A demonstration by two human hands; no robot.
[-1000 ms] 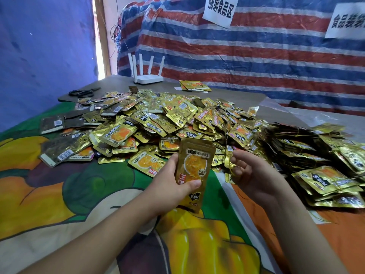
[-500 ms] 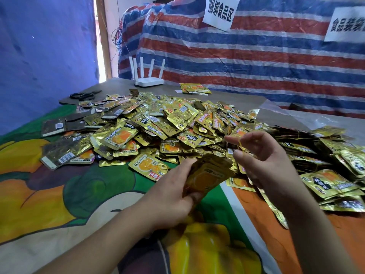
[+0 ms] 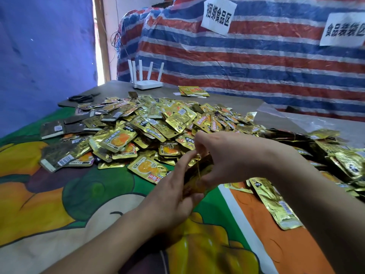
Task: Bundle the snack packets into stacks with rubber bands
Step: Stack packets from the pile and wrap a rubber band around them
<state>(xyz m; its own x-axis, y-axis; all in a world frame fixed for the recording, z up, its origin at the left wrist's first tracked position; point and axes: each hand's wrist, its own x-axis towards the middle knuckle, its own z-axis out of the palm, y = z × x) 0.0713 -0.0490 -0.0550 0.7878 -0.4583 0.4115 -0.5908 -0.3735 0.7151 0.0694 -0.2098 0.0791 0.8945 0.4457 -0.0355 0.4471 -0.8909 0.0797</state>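
Both forearms reached in from the lower edge of the view and met above the cartoon-printed cloth (image 3: 59, 194) that covered the near part of the tabletop (image 3: 237, 103). The left hand (image 3: 169, 196) lay palm inward with its fingers (image 3: 185, 161) stretched forward and its thumb curled under, gripping a small stack of snack packets (image 3: 197, 175) edge-on. The right hand (image 3: 233, 157) arched over the stack from the right side, wrist raised, its fingers curled down and pinching a thin yellow rubber band (image 3: 199, 167) drawn taut across the stack. How far the band went round the stack could not be told.

Just beyond the hands, a broad heap of loose gold packets (image 3: 158, 123) spread across the cloth and tabletop. At the right, bundled stacks (image 3: 325, 155) lay piled together, and one single packet (image 3: 274, 204) rested on the orange part of the cloth beside the right forearm. At the far end stood a white router (image 3: 147, 84), with a few packets (image 3: 193, 90) near it and a dark pair of scissors (image 3: 83, 97) toward the left corner. A striped tarp (image 3: 256, 66) hung behind, bearing two paper signs (image 3: 218, 15).
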